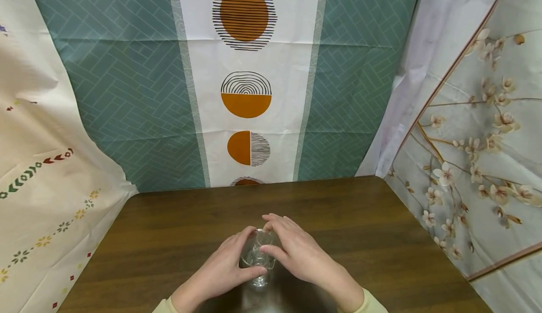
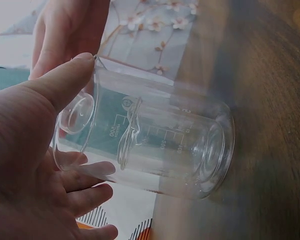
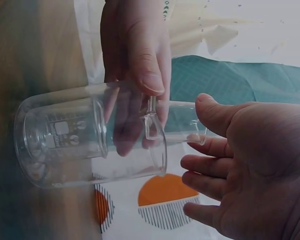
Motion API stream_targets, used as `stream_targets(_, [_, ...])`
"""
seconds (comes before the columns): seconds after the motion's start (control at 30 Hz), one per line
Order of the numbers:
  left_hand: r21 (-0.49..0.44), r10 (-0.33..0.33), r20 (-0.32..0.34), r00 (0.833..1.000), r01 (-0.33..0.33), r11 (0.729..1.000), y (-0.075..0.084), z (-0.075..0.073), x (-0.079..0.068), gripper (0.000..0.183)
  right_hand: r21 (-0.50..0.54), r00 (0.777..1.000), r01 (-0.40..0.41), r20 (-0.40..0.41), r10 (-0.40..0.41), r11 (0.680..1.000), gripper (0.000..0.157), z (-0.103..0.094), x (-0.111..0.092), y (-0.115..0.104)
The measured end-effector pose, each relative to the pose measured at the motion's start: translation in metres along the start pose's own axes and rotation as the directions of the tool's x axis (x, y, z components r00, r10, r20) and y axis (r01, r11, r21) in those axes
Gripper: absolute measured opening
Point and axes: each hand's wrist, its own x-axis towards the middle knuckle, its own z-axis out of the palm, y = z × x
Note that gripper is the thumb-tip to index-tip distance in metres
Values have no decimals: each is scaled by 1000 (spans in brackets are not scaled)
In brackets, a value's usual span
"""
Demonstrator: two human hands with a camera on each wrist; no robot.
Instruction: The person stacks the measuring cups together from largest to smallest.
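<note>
A large clear glass beaker [image 2: 155, 182] with printed volume marks stands on the wooden table. Inside it sits a smaller glass beaker [image 3: 65, 130], its rim well below the big one's mouth. My left hand [image 1: 226, 266] holds the large beaker near its rim, thumb on one side and fingers on the other. At the mouth, my right hand [image 1: 298, 252] holds a third, small glass beaker [image 3: 177, 112] between thumb and fingers. This small one overlaps the large beaker's opening in the left wrist view.
The brown wooden table [image 1: 178, 223] reaches back to a green and white patterned curtain [image 1: 127, 92]. Cream cloth [image 1: 38, 129] hangs at the left, and floral cloth [image 1: 478, 162] at the right.
</note>
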Motion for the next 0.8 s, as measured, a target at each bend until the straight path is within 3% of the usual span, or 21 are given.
stream_targets(0.8, [0, -9, 15, 1000, 9, 1000, 0, -1, 1, 89, -19, 997, -17, 76, 19, 1000, 34, 15, 2, 6])
